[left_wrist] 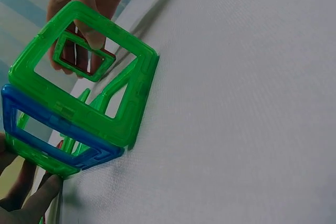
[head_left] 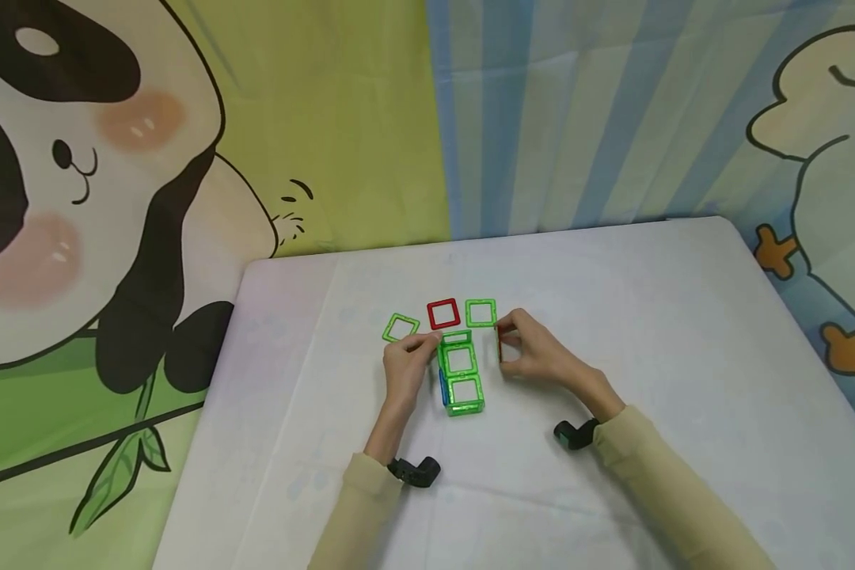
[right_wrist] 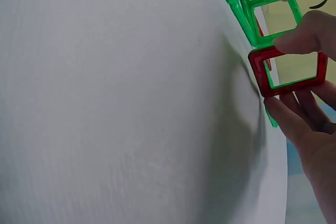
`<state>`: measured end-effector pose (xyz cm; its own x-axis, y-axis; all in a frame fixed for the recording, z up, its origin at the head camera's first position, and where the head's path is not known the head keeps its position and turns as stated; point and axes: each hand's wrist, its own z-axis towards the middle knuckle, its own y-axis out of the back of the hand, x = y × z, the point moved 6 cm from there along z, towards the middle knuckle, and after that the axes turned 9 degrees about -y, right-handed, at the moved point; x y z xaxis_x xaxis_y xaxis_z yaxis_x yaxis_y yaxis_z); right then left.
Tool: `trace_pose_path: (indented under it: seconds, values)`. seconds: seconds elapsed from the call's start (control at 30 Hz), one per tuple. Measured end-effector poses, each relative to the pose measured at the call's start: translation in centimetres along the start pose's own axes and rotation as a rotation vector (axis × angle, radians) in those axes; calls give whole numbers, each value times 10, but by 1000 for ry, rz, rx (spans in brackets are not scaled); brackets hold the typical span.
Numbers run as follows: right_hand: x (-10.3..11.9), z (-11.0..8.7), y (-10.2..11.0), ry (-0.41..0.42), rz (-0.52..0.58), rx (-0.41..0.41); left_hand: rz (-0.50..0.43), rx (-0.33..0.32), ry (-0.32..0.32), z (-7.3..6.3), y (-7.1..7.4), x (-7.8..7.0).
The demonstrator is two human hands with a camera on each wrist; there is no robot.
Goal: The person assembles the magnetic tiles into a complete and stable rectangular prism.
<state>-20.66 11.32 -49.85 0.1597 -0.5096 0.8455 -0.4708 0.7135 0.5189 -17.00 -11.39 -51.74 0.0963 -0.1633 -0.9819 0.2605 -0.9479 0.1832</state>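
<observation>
Square magnetic tiles with open centres form a small block [head_left: 465, 410] on the table, mostly green, with a blue tile [left_wrist: 47, 116] in its left side. At the block's far left corner, my left hand [head_left: 404, 368] pinches a green tile edge between thumb and fingertips. To the right of the block, my right hand [head_left: 541, 352] holds a red magnetic tile [right_wrist: 258, 72] on edge by its opposite sides. A green tile [left_wrist: 73, 70] lies flat against that red one, also in the right hand's grip. A gap separates these from the block in the head view.
Beyond the block, a loose green tile [head_left: 389, 326], a red tile [head_left: 431, 317] and another green tile [head_left: 468, 313] lie in a row on the white table [head_left: 292, 427]. A cartoon-printed cloth [head_left: 356, 119] hangs behind. Both wrists carry black cameras [head_left: 415, 473].
</observation>
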Motion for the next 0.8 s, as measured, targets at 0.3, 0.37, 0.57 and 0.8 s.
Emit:
trace_pose_path:
  seconds: [0.3, 0.37, 0.57, 0.8]
  values:
    - [0, 7, -12, 41, 68, 24, -12, -4, -10, 0, 0, 0]
    - [1, 7, -15, 46, 76, 31, -18, -4, -9, 0, 1, 0]
    - [4, 10, -20, 66, 79, 37, -25, -3, -18, 0, 1, 0]
    - [8, 13, -25, 104, 95, 41, -9, -5, -15, 0, 1, 1]
